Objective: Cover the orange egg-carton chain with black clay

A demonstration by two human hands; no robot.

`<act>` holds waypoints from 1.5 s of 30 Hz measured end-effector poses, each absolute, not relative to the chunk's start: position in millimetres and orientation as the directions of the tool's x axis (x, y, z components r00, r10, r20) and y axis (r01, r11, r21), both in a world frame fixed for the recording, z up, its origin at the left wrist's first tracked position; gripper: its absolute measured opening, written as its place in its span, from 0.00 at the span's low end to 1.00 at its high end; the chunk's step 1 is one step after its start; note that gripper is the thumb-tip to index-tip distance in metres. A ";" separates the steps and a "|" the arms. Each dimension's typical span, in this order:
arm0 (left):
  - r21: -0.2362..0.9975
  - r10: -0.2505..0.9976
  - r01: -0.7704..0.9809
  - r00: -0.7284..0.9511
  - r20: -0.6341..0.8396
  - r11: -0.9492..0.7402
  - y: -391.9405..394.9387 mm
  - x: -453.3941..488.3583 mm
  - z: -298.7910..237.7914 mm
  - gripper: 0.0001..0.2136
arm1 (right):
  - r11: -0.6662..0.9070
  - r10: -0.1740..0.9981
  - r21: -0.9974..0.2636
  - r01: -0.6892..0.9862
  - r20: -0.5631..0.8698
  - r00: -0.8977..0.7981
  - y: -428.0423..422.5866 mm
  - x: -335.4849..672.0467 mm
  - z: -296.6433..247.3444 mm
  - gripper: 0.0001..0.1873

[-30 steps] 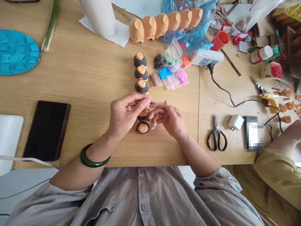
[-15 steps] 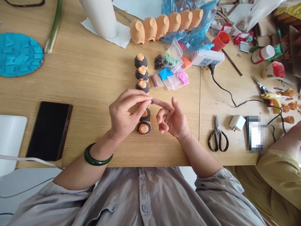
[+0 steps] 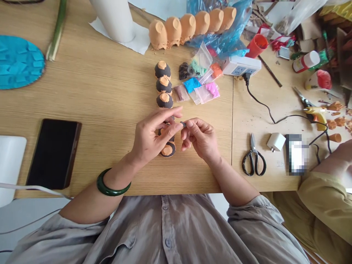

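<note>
My right hand [image 3: 202, 137] is closed, with thumb and index finger pinching a small piece of dark clay [image 3: 183, 124]. My left hand [image 3: 152, 134] has its fingers stretched and apart; its thumb tip meets the left end of that piece. Below the hands runs a column of orange egg-shaped pieces with black bands [image 3: 165, 99], several of them, partly hidden by my left hand. The nearest banded piece [image 3: 168, 149] shows just below my left fingers. A dark green bangle [image 3: 112, 187] circles my left wrist.
Small bags of coloured clay [image 3: 192, 85] lie beyond my right hand, near a white power strip [image 3: 242, 66]. Several plain orange egg shapes [image 3: 188, 27] stand at the back. Scissors [image 3: 254, 156] and a white charger [image 3: 276, 142] lie right; a dark phone [image 3: 54, 153] left. Another person's arm [image 3: 334, 157] is at far right.
My right hand has gone from an outstretched index finger to a pinch, and the dark clay now shows in it. My left fingertips have parted from their pinch. The view has shifted slightly.
</note>
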State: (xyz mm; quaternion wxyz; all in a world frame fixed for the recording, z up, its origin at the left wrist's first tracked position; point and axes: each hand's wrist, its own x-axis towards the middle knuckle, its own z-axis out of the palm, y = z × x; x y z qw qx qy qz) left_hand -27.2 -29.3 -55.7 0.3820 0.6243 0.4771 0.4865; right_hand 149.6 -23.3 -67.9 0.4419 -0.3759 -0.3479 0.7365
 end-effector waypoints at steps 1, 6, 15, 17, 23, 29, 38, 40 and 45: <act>0.947 0.971 0.218 0.074 0.227 -0.238 -29.0 -27.1 -55.7 0.15 | -0.377 0.908 -0.841 -0.389 -0.253 -0.334 -23.3 149.3 -67.9 0.27; 0.930 0.967 0.264 0.056 0.249 -0.255 -28.1 -26.8 -54.2 0.08 | -0.436 0.867 -0.821 -0.369 -0.272 -0.418 -22.5 148.0 -70.1 0.31; 0.944 0.972 0.235 0.086 0.217 -0.232 -27.0 -29.0 -54.8 0.05 | -0.464 0.857 -0.784 -0.413 -0.279 -0.433 -19.0 150.0 -70.7 0.26; 0.924 0.960 0.262 0.093 0.263 -0.278 -26.6 -29.1 -55.6 0.04 | -0.474 0.847 -0.785 -0.399 -0.283 -0.450 -19.3 149.9 -70.7 0.27; 0.916 0.949 0.259 0.149 0.277 -0.308 -24.5 -32.7 -55.2 0.08 | -0.451 0.861 -0.784 -0.426 -0.256 -0.440 -19.5 150.9 -70.1 0.24; 0.854 0.910 0.315 0.135 0.392 -0.414 -24.3 -31.6 -61.4 0.07 | -0.500 0.828 -0.777 -0.383 -0.299 -0.475 -18.1 151.4 -70.7 0.28; 0.845 0.917 0.356 0.144 0.372 -0.399 -23.9 -33.4 -64.6 0.06 | -0.562 0.792 -0.719 -0.410 -0.324 -0.517 -16.6 152.2 -70.5 0.26; 0.840 0.917 0.370 0.147 0.370 -0.398 -23.5 -34.1 -64.3 0.06 | -0.586 0.775 -0.696 -0.415 -0.331 -0.538 -15.8 152.7 -70.7 0.26; 0.840 0.902 0.329 0.165 0.399 -0.432 -22.7 -35.1 -63.3 0.07 | -0.576 0.788 -0.681 -0.452 -0.316 -0.528 -14.1 154.1 -71.3 0.24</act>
